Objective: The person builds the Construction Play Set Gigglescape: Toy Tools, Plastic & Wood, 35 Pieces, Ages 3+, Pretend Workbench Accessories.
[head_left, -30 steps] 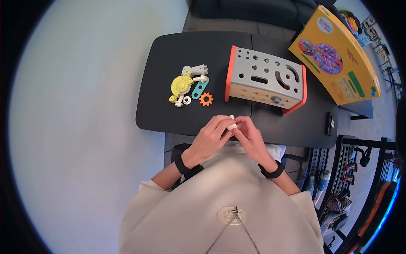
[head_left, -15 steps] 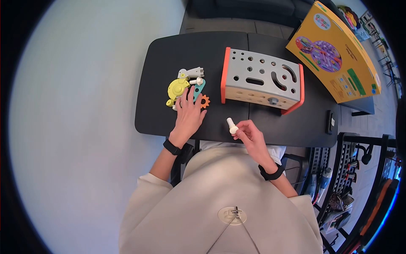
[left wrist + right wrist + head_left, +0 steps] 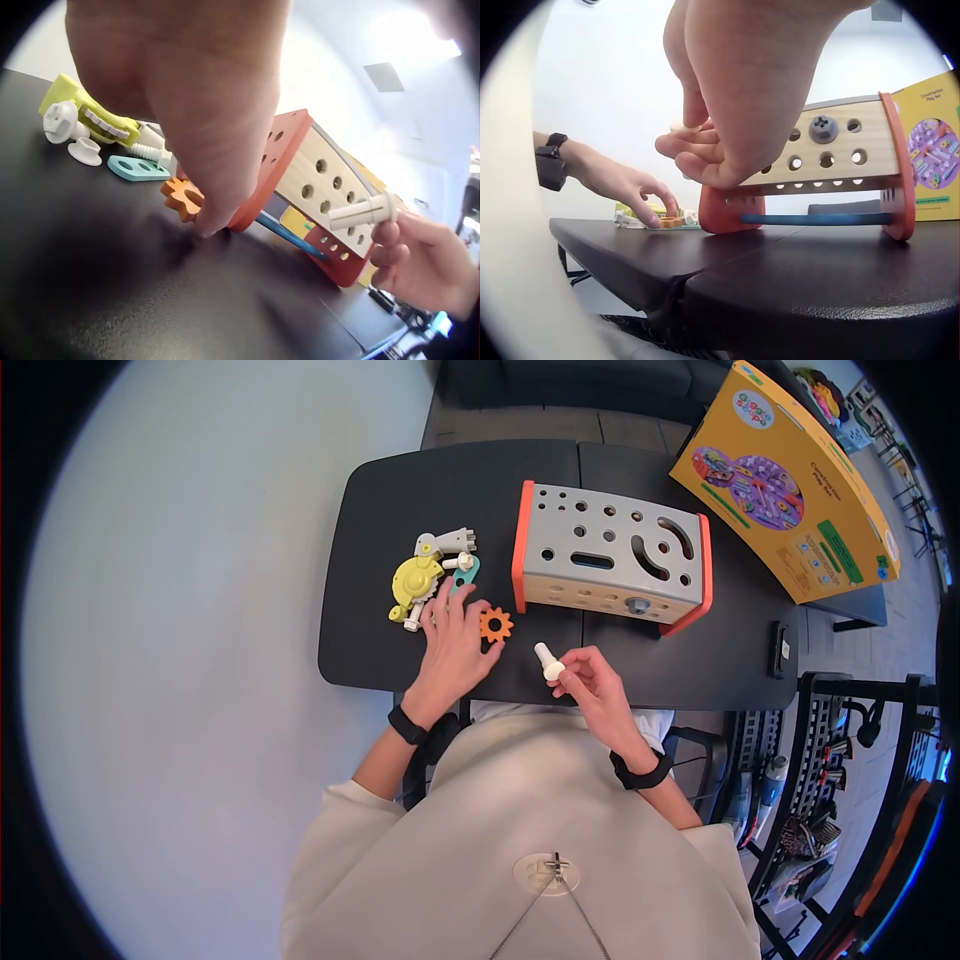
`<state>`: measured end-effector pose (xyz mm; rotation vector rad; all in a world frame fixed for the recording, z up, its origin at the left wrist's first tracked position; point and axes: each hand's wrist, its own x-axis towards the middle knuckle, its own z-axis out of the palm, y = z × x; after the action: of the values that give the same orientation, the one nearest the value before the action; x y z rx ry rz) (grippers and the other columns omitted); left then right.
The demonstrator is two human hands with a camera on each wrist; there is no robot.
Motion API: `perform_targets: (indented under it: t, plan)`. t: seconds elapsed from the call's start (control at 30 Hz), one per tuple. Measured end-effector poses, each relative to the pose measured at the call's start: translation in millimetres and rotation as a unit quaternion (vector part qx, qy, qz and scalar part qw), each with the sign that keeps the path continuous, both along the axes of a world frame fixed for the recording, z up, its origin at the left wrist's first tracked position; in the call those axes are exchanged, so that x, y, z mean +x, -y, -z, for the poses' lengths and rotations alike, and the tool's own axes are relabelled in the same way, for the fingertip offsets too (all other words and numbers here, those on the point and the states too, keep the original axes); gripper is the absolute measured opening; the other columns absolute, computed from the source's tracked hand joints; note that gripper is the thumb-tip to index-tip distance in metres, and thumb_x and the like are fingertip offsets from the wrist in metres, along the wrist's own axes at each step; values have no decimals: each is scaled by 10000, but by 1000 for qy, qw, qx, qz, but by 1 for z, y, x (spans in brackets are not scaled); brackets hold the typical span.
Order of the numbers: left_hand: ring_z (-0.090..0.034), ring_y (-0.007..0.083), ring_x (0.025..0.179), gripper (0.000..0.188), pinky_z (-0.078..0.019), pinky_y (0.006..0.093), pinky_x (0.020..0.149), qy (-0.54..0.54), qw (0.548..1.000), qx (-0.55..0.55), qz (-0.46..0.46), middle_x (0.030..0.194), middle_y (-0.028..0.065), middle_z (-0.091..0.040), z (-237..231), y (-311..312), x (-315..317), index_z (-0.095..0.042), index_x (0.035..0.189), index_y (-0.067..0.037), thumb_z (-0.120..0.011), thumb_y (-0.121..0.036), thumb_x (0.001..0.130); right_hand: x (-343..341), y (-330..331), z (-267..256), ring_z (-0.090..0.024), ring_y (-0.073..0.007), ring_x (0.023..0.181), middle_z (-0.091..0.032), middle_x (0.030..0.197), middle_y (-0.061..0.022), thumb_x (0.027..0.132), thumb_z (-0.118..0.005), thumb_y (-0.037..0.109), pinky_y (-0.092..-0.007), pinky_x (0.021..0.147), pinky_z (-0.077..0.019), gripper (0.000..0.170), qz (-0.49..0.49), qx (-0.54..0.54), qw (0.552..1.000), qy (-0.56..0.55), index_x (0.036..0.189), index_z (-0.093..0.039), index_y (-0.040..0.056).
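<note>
My right hand [image 3: 597, 685] pinches a white plastic peg [image 3: 548, 662] by its round head, above the table's near edge. In the left wrist view the peg's slotted shaft [image 3: 352, 214] points left. My left hand [image 3: 455, 650] reaches down to the table and grips an orange toy gear [image 3: 496, 624] between thumb and fingers. Around it lie a teal strip with holes [image 3: 464, 576], a yellow-green toy piece [image 3: 415, 579], a grey toothed piece [image 3: 456, 541] and white bolts [image 3: 413, 619]. A white washer [image 3: 85, 151] shows in the left wrist view, hidden by the hand from above.
A toy workbench [image 3: 612, 550] with a grey holed top and orange-red ends stands ahead of the hands. A grey screw [image 3: 637, 606] sits in its wooden side. The yellow toy box [image 3: 790, 480] is at the back right, a small black object [image 3: 780, 650] at the right edge.
The left hand left the peg, went left to the loose pieces, and has now drawn the orange gear slightly right and nearer. The right hand keeps the peg in about the same place.
</note>
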<state>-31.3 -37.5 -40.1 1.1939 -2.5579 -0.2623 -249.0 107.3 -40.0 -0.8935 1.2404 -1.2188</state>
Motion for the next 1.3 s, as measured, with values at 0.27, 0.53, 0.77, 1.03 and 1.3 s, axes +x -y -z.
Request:
perform_targets:
  t: [0.27,0.53,0.77,1.03,1.3]
  plan:
    - [-280,419,1538,667,-230,610,1216,-26,996,-52,62,1515,165,-439,-16,-34,-28,-624,1314,-61,-925,-268,755,-3,-2,-6,-712,-140,922,-755,1050,-100,1099,-587,77,-310,879,-569,166,-9,-9,1000,9,1242,-556,-2]
    - [-304,385,1531,689,-232,621,1215,-14,990,-109,89,1517,123,-451,-18,-42,-43,-636,1309,-98,-936,-309,725,-4,-2,0,-712,-141,920,-753,1052,-98,1096,-598,73,-295,870,-567,164,13,-24,999,24,1231,-552,-7]
    - [-308,379,1541,706,-215,633,1219,4,988,-102,116,1520,116,-467,-22,-44,-53,-621,1316,-115,-941,-339,728,-7,-4,-3,-647,-117,760,-705,919,-77,1044,-715,112,-288,702,-533,353,56,0,992,-116,1287,-488,-8]
    - [-353,354,1518,661,-211,629,1221,-27,977,-141,156,1515,100,-489,-22,-42,-64,-618,1325,-123,-913,-334,772,-12,3,-8,-667,-163,737,-717,905,-109,1011,-769,220,-311,712,-539,426,47,30,987,-149,1254,-525,-31]
    - [-366,363,1501,554,-257,602,1219,-44,967,-157,194,1543,113,-474,-32,-29,-69,-596,1248,-157,-896,-311,808,-22,15,-11,-725,-248,774,-738,947,-158,1050,-712,186,-369,727,-564,261,35,-27,981,-191,1187,-612,-13]
